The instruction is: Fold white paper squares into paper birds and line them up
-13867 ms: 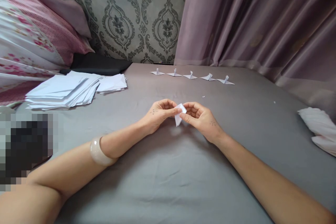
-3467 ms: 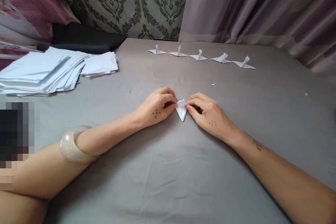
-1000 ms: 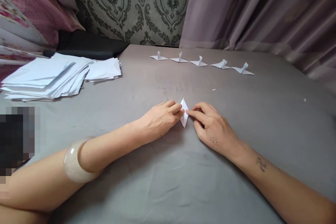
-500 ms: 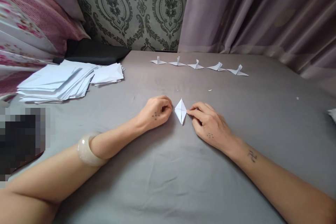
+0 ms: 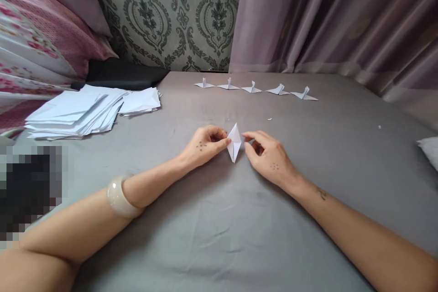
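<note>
A white sheet folded into a narrow diamond, a piece of folded paper (image 5: 234, 145), stands between my two hands with its points up and down. My left hand (image 5: 209, 144) pinches its left corner between thumb and fingers; the thumb lies over the paper's edge. On the other side, my right hand (image 5: 267, 153) is just off the right corner, thumb and index finger apart with nothing visible between them. Further back, several folded paper cranes (image 5: 252, 87) sit in a row on the grey cloth.
On the left lies a large stack of white paper (image 5: 71, 112), with a smaller stack of paper (image 5: 141, 100) beside it. A black item (image 5: 126, 73) is behind them. Small paper scraps (image 5: 269, 119) dot the grey cloth (image 5: 219, 228). A white object (image 5: 429, 151) shows at the right edge.
My left hand has closed on the left corner of the folded paper, which now looks slightly lifted. My right fingers have let go of the right corner. The view has shifted slightly.
</note>
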{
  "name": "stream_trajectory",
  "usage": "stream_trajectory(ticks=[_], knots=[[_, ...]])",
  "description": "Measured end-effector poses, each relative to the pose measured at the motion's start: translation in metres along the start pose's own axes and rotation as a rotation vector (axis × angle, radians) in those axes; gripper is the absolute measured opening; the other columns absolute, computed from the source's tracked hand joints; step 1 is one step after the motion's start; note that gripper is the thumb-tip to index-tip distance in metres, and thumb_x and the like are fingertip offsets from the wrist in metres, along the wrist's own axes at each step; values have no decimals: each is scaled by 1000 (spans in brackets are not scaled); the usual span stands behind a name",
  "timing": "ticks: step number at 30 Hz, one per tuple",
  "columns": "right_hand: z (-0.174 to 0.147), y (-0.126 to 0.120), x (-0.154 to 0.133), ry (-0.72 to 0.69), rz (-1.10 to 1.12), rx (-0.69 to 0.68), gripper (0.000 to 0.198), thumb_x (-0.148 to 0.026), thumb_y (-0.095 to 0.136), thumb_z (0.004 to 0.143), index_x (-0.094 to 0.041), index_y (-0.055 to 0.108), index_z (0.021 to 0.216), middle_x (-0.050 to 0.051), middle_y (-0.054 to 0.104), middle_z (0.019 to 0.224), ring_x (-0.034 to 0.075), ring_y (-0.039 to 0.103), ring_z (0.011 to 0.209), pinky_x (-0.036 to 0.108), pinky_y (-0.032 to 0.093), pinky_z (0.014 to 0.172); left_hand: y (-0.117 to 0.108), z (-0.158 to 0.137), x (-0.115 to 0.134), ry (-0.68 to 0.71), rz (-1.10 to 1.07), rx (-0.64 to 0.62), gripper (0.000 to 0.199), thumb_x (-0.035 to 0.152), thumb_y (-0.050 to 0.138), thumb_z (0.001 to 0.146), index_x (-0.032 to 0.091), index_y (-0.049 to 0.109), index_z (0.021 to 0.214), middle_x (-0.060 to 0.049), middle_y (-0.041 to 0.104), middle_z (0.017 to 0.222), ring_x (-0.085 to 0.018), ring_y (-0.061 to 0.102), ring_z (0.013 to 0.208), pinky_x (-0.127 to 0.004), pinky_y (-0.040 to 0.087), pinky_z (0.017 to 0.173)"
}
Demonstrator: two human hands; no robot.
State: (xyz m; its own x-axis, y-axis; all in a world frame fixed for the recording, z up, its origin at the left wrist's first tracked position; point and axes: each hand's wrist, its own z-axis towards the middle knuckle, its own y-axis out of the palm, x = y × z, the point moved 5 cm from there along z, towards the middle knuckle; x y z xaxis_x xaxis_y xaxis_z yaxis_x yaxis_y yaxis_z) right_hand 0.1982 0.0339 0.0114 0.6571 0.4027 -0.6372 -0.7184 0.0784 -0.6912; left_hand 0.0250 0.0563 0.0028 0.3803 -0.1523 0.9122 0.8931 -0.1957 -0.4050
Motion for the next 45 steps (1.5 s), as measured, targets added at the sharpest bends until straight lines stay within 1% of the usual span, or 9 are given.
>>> stream_trajectory(ticks=[4, 9, 15, 22, 27, 32, 35, 39, 45], knots=[[6, 2, 4, 166, 322, -48, 36, -39, 65, 79, -19, 63, 110, 6, 69, 98, 13, 60, 67, 31, 51, 66, 6, -5, 11, 30, -265, -69, 27, 39, 69, 77, 13, 62, 80, -2, 63, 74, -11, 57, 66, -24, 45, 62], [7, 5, -6, 247, 647, -162, 23, -41, 66, 78, -19, 68, 85, 2, 69, 79, 15, 63, 70, 30, 51, 65, 8, -6, 16, 45, -462, -66, 33, 33, 74, 74, 14, 59, 96, -3, 66, 83, -13, 63, 75, -27, 49, 72], [5, 9, 2, 451, 938, -166, 31, -40, 75, 69, -19, 65, 90, 4, 70, 85, 17, 65, 78, 32, 54, 70, 15, -9, 15, -83, -489, -180, 38, 31, 80, 67, 15, 58, 93, -4, 67, 89, -15, 64, 82, -29, 49, 77], [8, 6, 3, 319, 698, -125, 23, -42, 68, 76, -22, 65, 87, 1, 65, 85, 15, 59, 78, 32, 49, 73, 8, -10, 19, 28, -390, -19, 21, 33, 70, 76, 15, 65, 84, -3, 67, 80, -14, 61, 73, -27, 47, 68], [8, -9, -15, -90, 284, 140, 5, -28, 63, 81, -23, 63, 82, 3, 60, 88, 17, 58, 82, 32, 48, 75, -3, -23, 40, 509, 198, 187, 8, 21, 55, 85, 17, 62, 84, -5, 68, 85, -15, 60, 79, -30, 46, 75], [0, -9, -26, -366, -163, 158, 19, -15, 46, 90, -23, 64, 90, 5, 62, 90, 18, 57, 85, 34, 45, 81, 8, -35, 48, 857, 787, 118, 16, 18, 43, 91, 18, 59, 89, -10, 69, 102, -21, 61, 94, -36, 44, 81], [-2, -2, -24, -400, -366, 13, 25, -13, 41, 92, -19, 65, 92, 7, 65, 91, 19, 57, 83, 35, 43, 78, 15, -34, 42, 860, 889, 5, 19, 15, 40, 93, 16, 59, 91, -12, 69, 105, -22, 62, 97, -37, 44, 85], [-8, 4, -16, -325, -352, -171, 26, -8, 44, 87, -19, 66, 95, 5, 64, 95, 18, 57, 87, 31, 44, 74, 19, -27, 29, 689, 785, -191, 20, 11, 43, 87, 15, 60, 96, -10, 69, 95, -21, 63, 91, -35, 47, 82], [-15, -2, -11, -196, -287, -218, 31, -6, 49, 77, -21, 67, 98, 4, 64, 102, 18, 57, 90, 31, 46, 76, 8, -19, 22, 463, 501, -231, 26, 13, 56, 74, 15, 65, 99, -9, 64, 101, -19, 60, 90, -30, 49, 80]])
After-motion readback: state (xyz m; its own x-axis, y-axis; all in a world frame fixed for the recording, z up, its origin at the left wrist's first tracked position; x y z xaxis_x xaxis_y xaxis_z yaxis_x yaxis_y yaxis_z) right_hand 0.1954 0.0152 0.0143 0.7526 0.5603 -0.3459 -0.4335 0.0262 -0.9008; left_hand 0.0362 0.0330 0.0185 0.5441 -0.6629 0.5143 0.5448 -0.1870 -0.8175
